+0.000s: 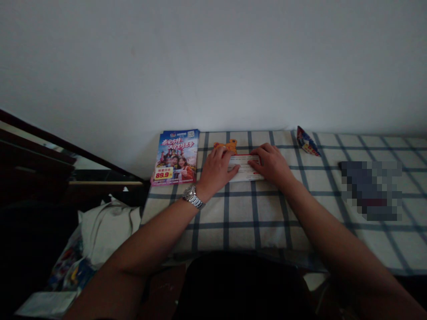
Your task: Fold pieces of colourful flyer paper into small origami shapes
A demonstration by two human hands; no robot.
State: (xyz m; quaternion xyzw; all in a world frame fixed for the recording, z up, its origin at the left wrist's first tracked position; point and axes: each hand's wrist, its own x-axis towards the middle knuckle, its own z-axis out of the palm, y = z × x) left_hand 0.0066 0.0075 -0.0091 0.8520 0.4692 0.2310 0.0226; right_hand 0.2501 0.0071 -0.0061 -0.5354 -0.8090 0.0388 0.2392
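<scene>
Just behind the left hand (216, 171), a silver-coloured wristwatch (194, 198) circles the wrist, its metal bracelet made of small bright links and its case rounded; the dial is too small to read. From there the left forearm (156, 238) is bare to the elbow and beyond. Behind the right hand (271, 164), the wrist and right forearm (320, 218) are likewise bare. Nearer the body than the grip, between the two arms, sits dark clothing (247, 284), nearly black and plain in this dim light, its cut and seams lost in shadow.
</scene>
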